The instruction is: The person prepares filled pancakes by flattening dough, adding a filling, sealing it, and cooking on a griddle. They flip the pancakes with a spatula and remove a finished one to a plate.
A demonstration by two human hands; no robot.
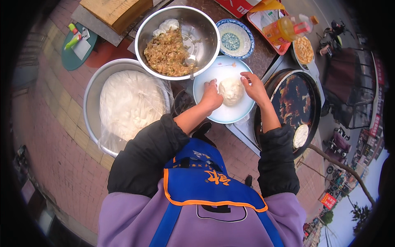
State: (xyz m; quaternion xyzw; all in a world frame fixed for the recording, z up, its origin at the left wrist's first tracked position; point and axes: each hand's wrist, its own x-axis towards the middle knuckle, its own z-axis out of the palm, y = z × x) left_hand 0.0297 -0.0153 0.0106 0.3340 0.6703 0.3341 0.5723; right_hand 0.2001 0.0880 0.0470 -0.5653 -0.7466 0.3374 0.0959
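Observation:
A round lump of pale dough (231, 91) lies on a light blue-white plate (225, 117) in front of me. From the left, my left hand (211, 95) rests at the dough's edge, fingers bent and thumb against it. My right hand (254, 86) is at its right side, fingers loosely apart near the rim of the dough. Beyond the plate, a steel bowl (213, 45) holds minced filling (164, 51), with a spoon (190, 61) resting in it. To the left, a large metal basin (92, 103) holds a mass of dough (129, 99) partly under clear plastic film.
At the right is a round black pan (288, 92) with one flat pale cake (300, 136) at its near edge. Behind it stand an oil bottle (290, 29) and a dish of browned food (303, 50). A blue-patterned bowl (248, 35) and a wooden block (117, 12) are farther back.

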